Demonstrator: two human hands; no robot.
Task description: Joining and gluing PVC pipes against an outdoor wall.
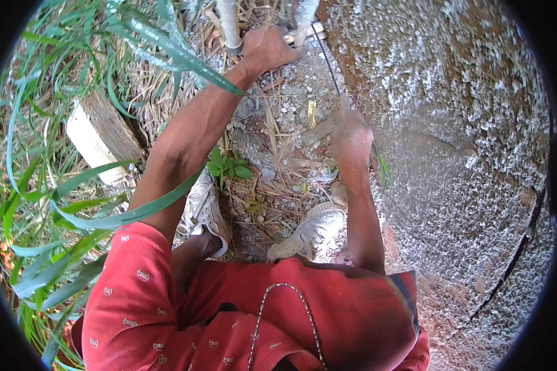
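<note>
At the top my left hand [268, 48] is closed low down between two whitish poles [229, 23]. Its fingertips are hidden, so I cannot make out what it grips. A short pale strip [307, 32] lies right beside its fingers, across the foot of the right-hand pole [305, 15]. My right hand [353, 133], slightly blurred, is a fist around the near end of a thin dark rod [328, 60]. From the fist the rod slants up and left to the pale strip. Whether it is a blade or a wire does not show.
A rough, white-speckled wall [464, 154] fills the right side, close to my right forearm. Long green grass blades [74, 216] crowd the left and cross my left arm. A wooden block [105, 133] lies there. My pale shoes [319, 229] stand on gravel and straw; a yellow scrap [312, 114] lies ahead.
</note>
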